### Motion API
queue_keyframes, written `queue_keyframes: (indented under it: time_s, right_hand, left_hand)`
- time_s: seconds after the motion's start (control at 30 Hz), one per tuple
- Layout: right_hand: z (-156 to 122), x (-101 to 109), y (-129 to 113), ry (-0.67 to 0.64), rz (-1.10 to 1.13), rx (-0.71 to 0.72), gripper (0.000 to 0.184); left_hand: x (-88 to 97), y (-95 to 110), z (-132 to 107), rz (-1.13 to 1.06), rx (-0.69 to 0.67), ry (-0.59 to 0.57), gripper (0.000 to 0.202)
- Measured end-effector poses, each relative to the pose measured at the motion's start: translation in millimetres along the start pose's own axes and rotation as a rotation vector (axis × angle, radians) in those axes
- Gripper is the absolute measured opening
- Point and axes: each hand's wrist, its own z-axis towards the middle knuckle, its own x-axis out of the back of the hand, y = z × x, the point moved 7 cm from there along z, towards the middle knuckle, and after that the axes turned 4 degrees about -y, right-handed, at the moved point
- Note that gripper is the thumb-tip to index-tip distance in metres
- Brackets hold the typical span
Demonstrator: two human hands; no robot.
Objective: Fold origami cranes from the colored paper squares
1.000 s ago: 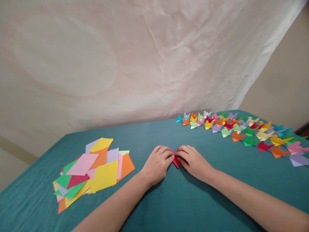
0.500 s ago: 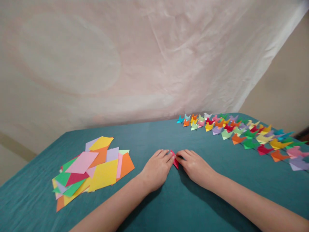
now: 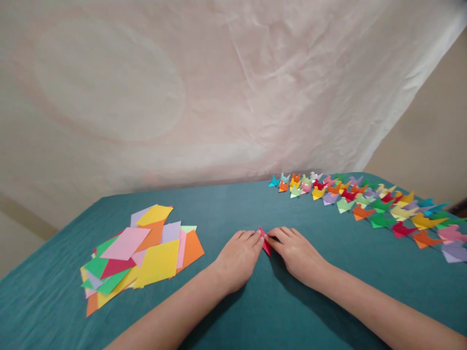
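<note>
- A small piece of red folded paper (image 3: 266,247) is held near the middle of the tabletop (image 3: 233,206), between the two hands; it is narrow and pointed, and it is set at a slant.
- The left edge of the red folded paper is gripped by the left hand (image 3: 239,257), with the fingertips drawn together on it and the back of the hand turned up.
- The right edge is pinched by the right hand (image 3: 296,253), with the thumb and forefinger closed on it and the other fingers bent; part of the paper is hidden by the fingers, so its full shape cannot be told.
- The two hands are kept just apart, with only the red folded paper between them.
- The tabletop is covered with teal cloth, on which shadows are cast beneath both forearms.
- To the left, flat paper sheets are spread in an overlapping heap; a yellow sheet (image 3: 157,265), a pink sheet (image 3: 125,243) and an orange sheet (image 3: 191,252) are seen among green, red and purple ones.
- To the right, many folded paper birds (image 3: 403,229) are lined up in slanting rows, in mixed colours.
- Behind the tabletop, a pale, wrinkled fabric (image 3: 219,97) is hung.
</note>
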Motion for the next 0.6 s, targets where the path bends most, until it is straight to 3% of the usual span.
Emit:
queue_keyframes:
  time_s: [0.23,0.6]
  right_hand:
    - [2.9,0.6,-1.5,0.009,-0.035,0.006,0.027]
    - [-1.9,-2.5,-2.2,0.038,-0.019,0.023,0.029]
  left_hand:
    - [-5.6,9.9,-1.2,0.118,0.1,0.034,0.042]
    - [-8.4,13.0,0.0,0.168,0.105,0.063,0.042]
